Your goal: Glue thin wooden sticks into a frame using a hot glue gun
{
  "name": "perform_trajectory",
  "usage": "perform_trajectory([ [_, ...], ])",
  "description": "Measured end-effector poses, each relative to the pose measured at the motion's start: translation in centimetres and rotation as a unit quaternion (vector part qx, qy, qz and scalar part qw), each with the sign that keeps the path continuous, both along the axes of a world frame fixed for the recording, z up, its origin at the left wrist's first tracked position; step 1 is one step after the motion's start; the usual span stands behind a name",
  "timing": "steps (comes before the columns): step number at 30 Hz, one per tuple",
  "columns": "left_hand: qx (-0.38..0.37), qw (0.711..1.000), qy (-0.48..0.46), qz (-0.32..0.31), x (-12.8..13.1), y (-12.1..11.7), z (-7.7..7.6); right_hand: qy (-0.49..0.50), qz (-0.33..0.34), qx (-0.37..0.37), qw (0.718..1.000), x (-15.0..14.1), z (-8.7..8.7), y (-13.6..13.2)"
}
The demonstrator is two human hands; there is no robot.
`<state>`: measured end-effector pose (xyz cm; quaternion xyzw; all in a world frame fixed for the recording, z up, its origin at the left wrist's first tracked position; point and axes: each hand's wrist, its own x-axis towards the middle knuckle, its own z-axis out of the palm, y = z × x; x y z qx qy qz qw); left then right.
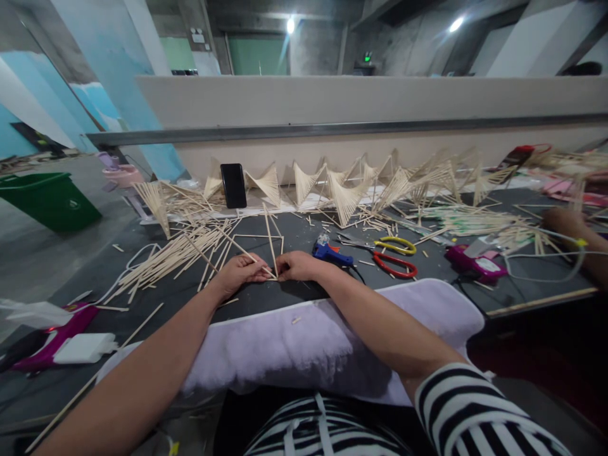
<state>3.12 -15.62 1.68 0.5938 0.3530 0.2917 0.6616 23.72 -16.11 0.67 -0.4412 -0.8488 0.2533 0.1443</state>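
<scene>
Lilac towel (280, 348): spread along the near edge of the dark bench (304, 291), under both forearms, with a scrap of wood on it.
Left hand (241, 272): thumb and fingers pinching a thin stick (246, 252), its end brought to the near corner of the frame.
Right hand (296, 266): fingertips closed at that corner, seemingly gripping the foot of the raised sticks.
Frame (270, 239): a few slim sticks, some flat on the bench and some standing tilted, between and just beyond the hands.
Step in hand: looks like fitting one stick end into the corner joint.
Next move: likely calls for both hands to stay steady, so the ends meet cleanly and the raised sticks keep their lean.
Glue gun (335, 252): blue, lying just beyond the right hand, untouched.
Scissors (395, 266): two pairs, yellow and red handles, to the right of the gun.
Loose sticks (175, 259): a fanned heap at the left, beyond the left hand.
Co-worker's hand (565, 221): far right, at the bench; its grip cannot be told.
Phone (233, 185): propped upright behind the frame.
Stick shapes (349, 199): a row of twisted, fanned pieces before the partition (332, 101).
</scene>
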Motion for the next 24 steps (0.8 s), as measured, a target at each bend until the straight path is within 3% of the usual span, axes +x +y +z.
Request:
perform_trajectory([
  [24, 0.006, 1.0, -0.002, -0.003, -0.18, 0.42, -0.5, -0.001, -0.01, -0.002, 1.0, 0.01, 0.31, -0.23],
])
